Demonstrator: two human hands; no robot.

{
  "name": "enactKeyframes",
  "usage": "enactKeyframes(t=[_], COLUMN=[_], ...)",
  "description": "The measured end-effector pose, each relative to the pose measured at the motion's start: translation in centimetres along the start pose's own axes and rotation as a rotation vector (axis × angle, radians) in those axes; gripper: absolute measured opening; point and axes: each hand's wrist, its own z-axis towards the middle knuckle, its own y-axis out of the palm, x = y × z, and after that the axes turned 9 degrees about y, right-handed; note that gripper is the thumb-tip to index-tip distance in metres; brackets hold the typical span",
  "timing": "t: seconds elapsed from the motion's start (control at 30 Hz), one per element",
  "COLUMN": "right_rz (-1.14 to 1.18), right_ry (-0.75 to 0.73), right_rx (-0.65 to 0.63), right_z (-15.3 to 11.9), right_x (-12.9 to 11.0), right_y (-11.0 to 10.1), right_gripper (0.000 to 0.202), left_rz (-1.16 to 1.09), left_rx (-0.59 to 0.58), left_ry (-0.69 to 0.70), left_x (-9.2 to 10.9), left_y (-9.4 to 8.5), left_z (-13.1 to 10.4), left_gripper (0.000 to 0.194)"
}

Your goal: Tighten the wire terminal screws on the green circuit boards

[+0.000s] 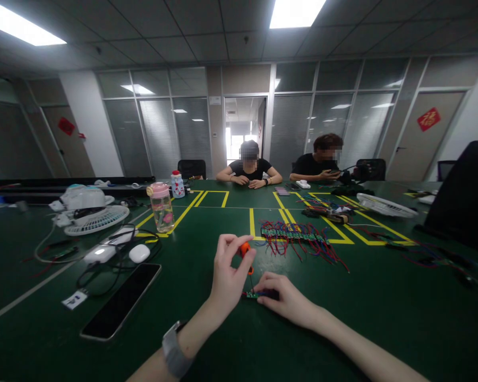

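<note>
My left hand (231, 270) is closed around the orange handle of a small screwdriver (245, 248), held upright. Its thin shaft points down at a small green circuit board (252, 295) on the table. Whether the tip touches the board I cannot tell. From the right, my right hand (284, 298) pinches the board's edge between thumb and fingers, and dark wires run under that hand. Just beyond my hands lies a row of green circuit boards (292, 234) with red and blue wires sticking out both sides.
On the green table (207, 350), a phone (121, 302), a white charger (139, 253) with cables, a water bottle (161, 207) and a white fan (97, 220) stand or lie to the left. A black screen-like object (462, 196) rises at right. Two people sit across the table.
</note>
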Motion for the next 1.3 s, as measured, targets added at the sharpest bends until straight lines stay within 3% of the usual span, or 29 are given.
enactKeyframes(t=[0.17,0.37,0.5,0.7,0.87,1.07,1.2,1.3], right_rz=[-0.015,0.017,0.019,-0.007,-0.008,0.007,0.006,0.004], right_ry=[0.009,-0.009,-0.009,0.0,0.005,-0.006,-0.001,-0.005], right_rx=[-0.006,0.0,-0.002,-0.005,-0.012,-0.015,-0.015,-0.017], right_z=[0.0,0.07,0.04,0.0,0.01,0.08,0.09,0.02], right_x=[0.01,0.36,0.48,0.2,-0.01,0.14,0.03,-0.15], right_y=[-0.08,-0.03,0.05,-0.07,-0.2,-0.11,-0.15,-0.23], right_gripper=[0.02,0.021,0.02,0.018,0.017,0.02,0.019,0.019], left_rz=[-0.136,-0.003,-0.145,0.022,-0.115,0.028,-0.124,-0.115], left_rx=[-0.029,-0.003,-0.068,-0.043,-0.05,-0.019,-0.057,-0.051], left_ry=[-0.035,-0.003,-0.058,-0.022,-0.041,0.044,-0.007,0.002], left_x=[-0.24,-0.29,-0.41,-0.22,-0.42,-0.03,-0.13,-0.07], left_y=[0.03,0.05,0.15,0.12,0.26,-0.01,0.09,0.14], left_z=[-0.07,-0.07,0.01,-0.08,-0.11,-0.09,-0.12,-0.05], left_gripper=[0.03,0.023,0.033,0.025,0.033,0.022,0.033,0.027])
